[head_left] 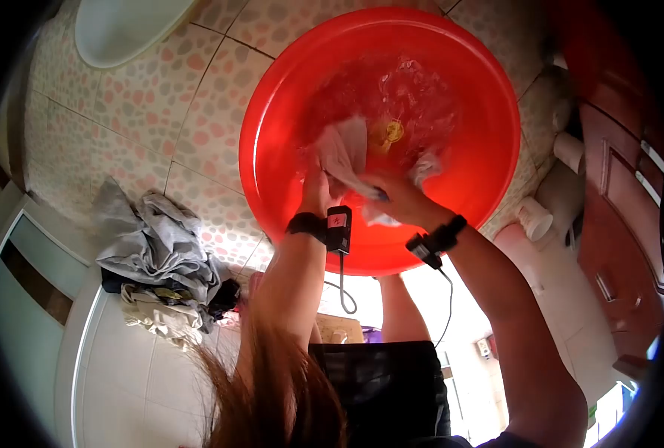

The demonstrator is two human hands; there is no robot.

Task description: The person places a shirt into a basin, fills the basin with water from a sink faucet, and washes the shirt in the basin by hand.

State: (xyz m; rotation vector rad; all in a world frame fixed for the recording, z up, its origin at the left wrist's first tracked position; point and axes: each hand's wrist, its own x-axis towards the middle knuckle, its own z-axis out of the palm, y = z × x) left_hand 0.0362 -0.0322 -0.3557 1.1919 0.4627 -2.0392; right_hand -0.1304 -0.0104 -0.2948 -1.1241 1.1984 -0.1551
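A large red basin [251,142] with water in it stands on the tiled floor in front of me. Above the water, a pale, wet cloth [343,149] is bunched between my hands. My left hand [315,190] is closed on its left side, partly hidden by the fabric and slightly blurred. The lower right end of the cloth is pinched in my right hand [401,198]. More pale fabric [426,168] lies in the water just beyond my right hand. A yellow, patterned spot [392,133] shows near the basin's middle; its kind is unclear.
On the floor at left lies a heap of grey, beige and dark clothes [153,243]. A pale tub [126,30] stands at the upper left. Red cabinets [619,194] line the right side, with a white cylindrical container [534,218] near the basin. Cables hang from both wrist devices.
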